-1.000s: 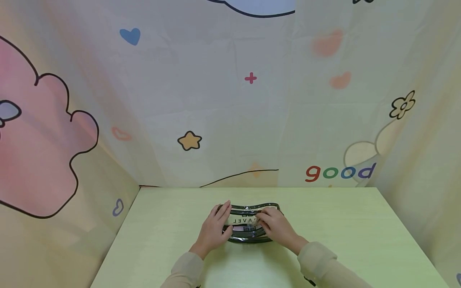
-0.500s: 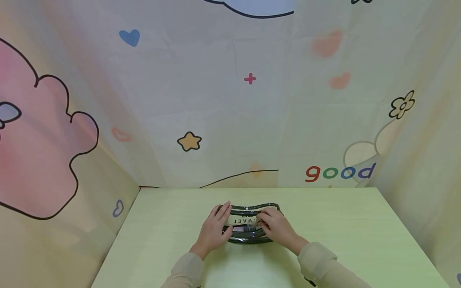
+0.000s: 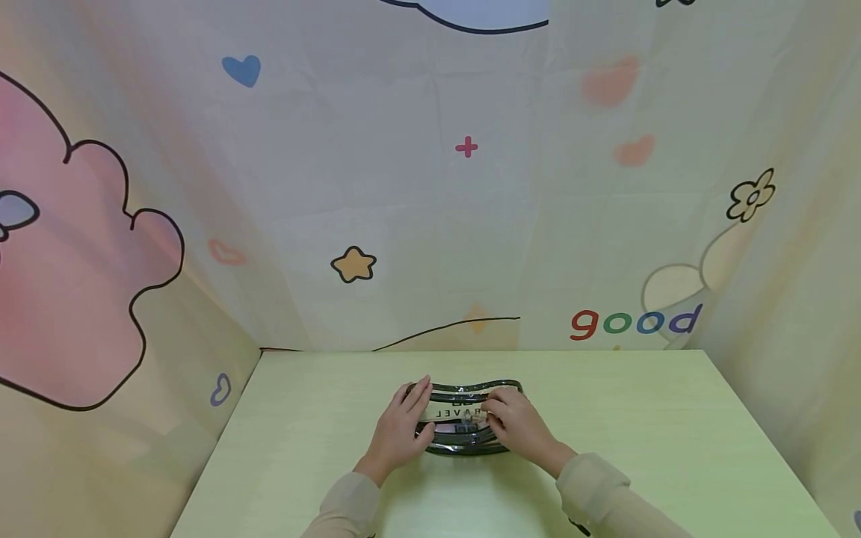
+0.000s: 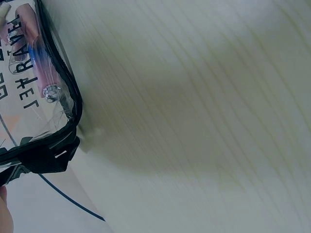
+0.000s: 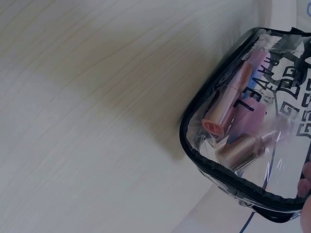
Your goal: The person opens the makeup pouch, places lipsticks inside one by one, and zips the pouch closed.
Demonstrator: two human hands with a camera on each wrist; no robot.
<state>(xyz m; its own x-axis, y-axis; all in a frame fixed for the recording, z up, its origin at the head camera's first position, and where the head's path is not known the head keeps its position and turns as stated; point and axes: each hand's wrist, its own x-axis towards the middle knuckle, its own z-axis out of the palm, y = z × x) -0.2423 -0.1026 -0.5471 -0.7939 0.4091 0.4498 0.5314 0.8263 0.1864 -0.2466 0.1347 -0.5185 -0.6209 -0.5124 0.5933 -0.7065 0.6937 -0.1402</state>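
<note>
A clear cosmetic pouch (image 3: 449,412) with black trim and mirrored "TRAVEL" lettering lies on the table. My left hand (image 3: 398,433) rests over its left end, fingers straight and thumb apart on the near side. At the right end, the curled fingers of my right hand (image 3: 521,424) grip the pouch; what exactly lies between the fingertips is too small to tell. Through the plastic in the right wrist view show a copper-coloured tube (image 5: 227,109), a pink tube (image 5: 249,116) and a brownish cylinder (image 5: 240,151). Only fingertips (image 5: 305,187) of the right hand appear there.
The pale wood-grain table (image 3: 323,403) stretches around the pouch on every side. Behind it hangs a printed curtain (image 3: 403,187), which also runs down the left and right.
My right fingertips have shifted very slightly to the right over the pouch. The left hand and the pouch have stayed in place.
</note>
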